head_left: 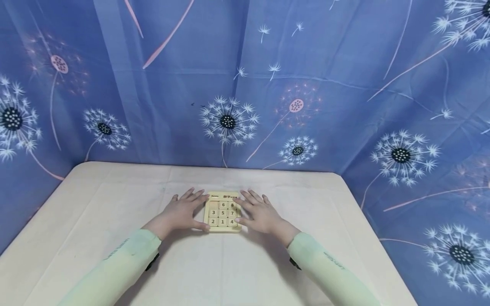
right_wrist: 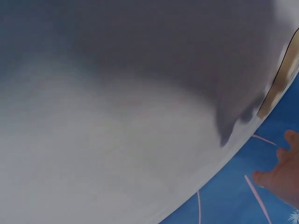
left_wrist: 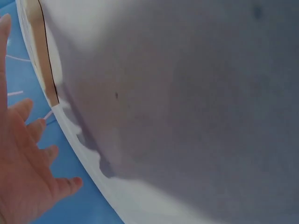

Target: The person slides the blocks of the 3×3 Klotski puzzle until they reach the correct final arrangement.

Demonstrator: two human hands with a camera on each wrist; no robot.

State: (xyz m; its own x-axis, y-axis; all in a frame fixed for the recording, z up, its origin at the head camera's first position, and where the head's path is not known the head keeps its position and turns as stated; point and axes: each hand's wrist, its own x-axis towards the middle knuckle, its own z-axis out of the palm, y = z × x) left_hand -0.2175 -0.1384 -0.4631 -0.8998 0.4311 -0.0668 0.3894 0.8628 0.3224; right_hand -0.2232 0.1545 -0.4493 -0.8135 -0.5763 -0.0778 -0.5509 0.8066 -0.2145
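Your left hand [head_left: 178,216] has its fingers spread wide, thumb by the lower-left corner of the yellow number puzzle [head_left: 223,230], which lies flat on the surface [head_left: 229,272]; your right hand [head_left: 262,216], fingers also spread, meets its right edge.

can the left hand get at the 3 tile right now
Probably yes: the left hand is right at the left side of the number puzzle, and nothing appears to cover the 3 tile.
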